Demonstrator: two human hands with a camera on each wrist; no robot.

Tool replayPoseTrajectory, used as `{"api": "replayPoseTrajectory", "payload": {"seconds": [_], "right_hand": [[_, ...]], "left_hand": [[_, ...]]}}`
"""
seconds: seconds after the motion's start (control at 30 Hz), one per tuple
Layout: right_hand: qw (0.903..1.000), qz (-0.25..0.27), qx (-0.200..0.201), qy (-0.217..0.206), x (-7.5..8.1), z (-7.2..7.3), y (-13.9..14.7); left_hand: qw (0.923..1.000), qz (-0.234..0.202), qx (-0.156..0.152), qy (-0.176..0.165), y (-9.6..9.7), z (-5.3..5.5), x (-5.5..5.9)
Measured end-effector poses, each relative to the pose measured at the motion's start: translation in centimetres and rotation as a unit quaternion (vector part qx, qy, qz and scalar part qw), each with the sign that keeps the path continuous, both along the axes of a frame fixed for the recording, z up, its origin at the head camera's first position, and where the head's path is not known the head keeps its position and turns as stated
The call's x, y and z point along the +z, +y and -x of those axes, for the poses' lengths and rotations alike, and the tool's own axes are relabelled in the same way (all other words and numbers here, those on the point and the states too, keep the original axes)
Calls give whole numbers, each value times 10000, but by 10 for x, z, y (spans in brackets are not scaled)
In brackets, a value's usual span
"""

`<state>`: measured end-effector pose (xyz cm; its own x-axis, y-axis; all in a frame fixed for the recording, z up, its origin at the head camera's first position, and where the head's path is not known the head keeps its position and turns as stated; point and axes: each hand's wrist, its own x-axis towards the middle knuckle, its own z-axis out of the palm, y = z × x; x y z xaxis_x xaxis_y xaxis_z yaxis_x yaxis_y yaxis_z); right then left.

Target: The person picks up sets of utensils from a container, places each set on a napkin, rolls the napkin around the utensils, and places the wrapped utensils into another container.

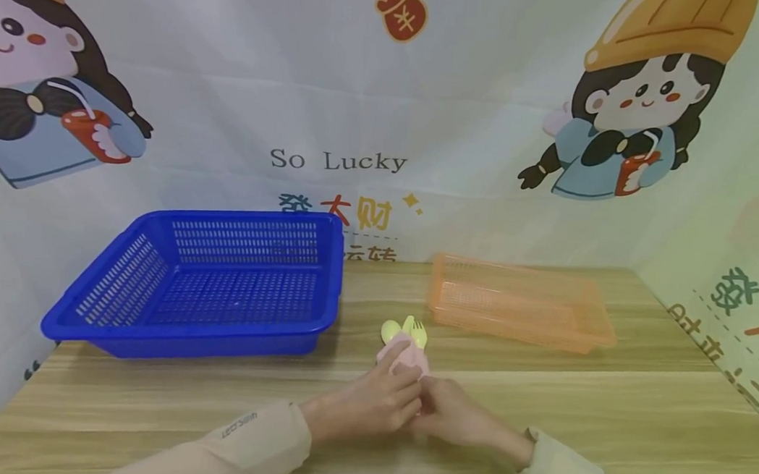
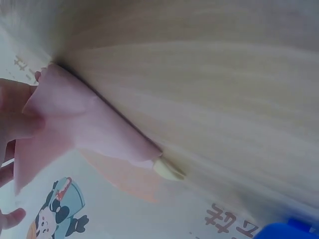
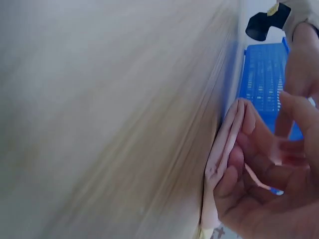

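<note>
A pink napkin (image 1: 405,353) is wrapped around light yellow cutlery on the table, between my two hands. The heads of a spoon (image 1: 390,331) and a fork (image 1: 418,334) stick out at its far end, with another yellow piece between them. My left hand (image 1: 369,403) grips the napkin from the left, its index finger lying over the top. From the right, my right hand (image 1: 450,413) pinches the near part of the napkin. Layered folds of the napkin (image 3: 224,144) show at the right fingertips in the right wrist view. The cutlery handles are hidden.
A large blue plastic basket (image 1: 236,337) stands at the left of the wooden table (image 1: 603,425). Behind the hands to the right is a shallow orange basket (image 1: 519,303). A printed cloth (image 1: 334,118) hangs along the table's back edge.
</note>
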<state>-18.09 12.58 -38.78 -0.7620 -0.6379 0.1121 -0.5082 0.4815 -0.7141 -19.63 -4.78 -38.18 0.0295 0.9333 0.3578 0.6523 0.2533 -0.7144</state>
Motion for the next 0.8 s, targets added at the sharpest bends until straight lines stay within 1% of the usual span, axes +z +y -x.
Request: {"api": "replayPoseTrajectory", "payload": {"seconds": [0.03, 0.1, 0.27, 0.37, 0.43, 0.47, 0.5, 0.53, 0.57, 0.6, 0.63, 0.67, 0.7, 0.73, 0.77, 0.8], "right_hand": [[9999, -6, -107, 13, 0, 0, -2], [9992, -55, -325, 208, -1, 0, -5], [9950, -129, -781, 611, -4, -3, -11], [9933, -174, -969, 601, -3, -5, -12], [9926, -200, -1050, 582, -3, -7, -13], [9923, -205, -1080, 562, -2, -7, -13], [9925, -204, -1103, 480, -2, -8, -13], [9928, -192, -1129, 353, -2, -8, -13], [9928, -179, -1159, 223, -1, -9, -13], [9928, -164, -1185, 99, -1, -9, -13], [9925, -141, -1217, -24, -1, -9, -14], [9916, -125, -1279, -164, 0, -10, -14], [9905, -133, -1340, -295, 0, -10, -14], [9894, -151, -1401, -361, 1, -10, -14], [9885, -174, -1452, -388, 1, -10, -15], [9876, -194, -1499, -426, 1, -11, -15]], "left_hand": [[10000, -28, -49, -32, 1, 0, 0], [9998, -46, -146, -123, 1, 1, 1], [9992, -30, -391, -14, 0, 3, 3], [9983, -142, -560, -72, -1, 4, 3], [9974, -311, -562, -325, -1, 4, 4], [9964, -449, -475, -537, -1, 5, 4], [9938, -586, -312, -894, -2, 5, 5], [9878, -727, -86, -1375, -3, 5, 7], [9769, -884, 183, -1937, -3, 6, 9], [9597, -1049, 487, -2560, -4, 6, 11], [9376, -1167, 779, -3183, -5, 7, 13], [9102, -1270, 1027, -3807, -6, 9, 15], [8827, -1318, 1205, -4346, -7, 10, 16], [8592, -1319, 1301, -4770, -8, 13, 16], [8399, -1269, 1352, -5101, -9, 15, 16], [8257, -1177, 1359, -5346, -10, 17, 15]]}}
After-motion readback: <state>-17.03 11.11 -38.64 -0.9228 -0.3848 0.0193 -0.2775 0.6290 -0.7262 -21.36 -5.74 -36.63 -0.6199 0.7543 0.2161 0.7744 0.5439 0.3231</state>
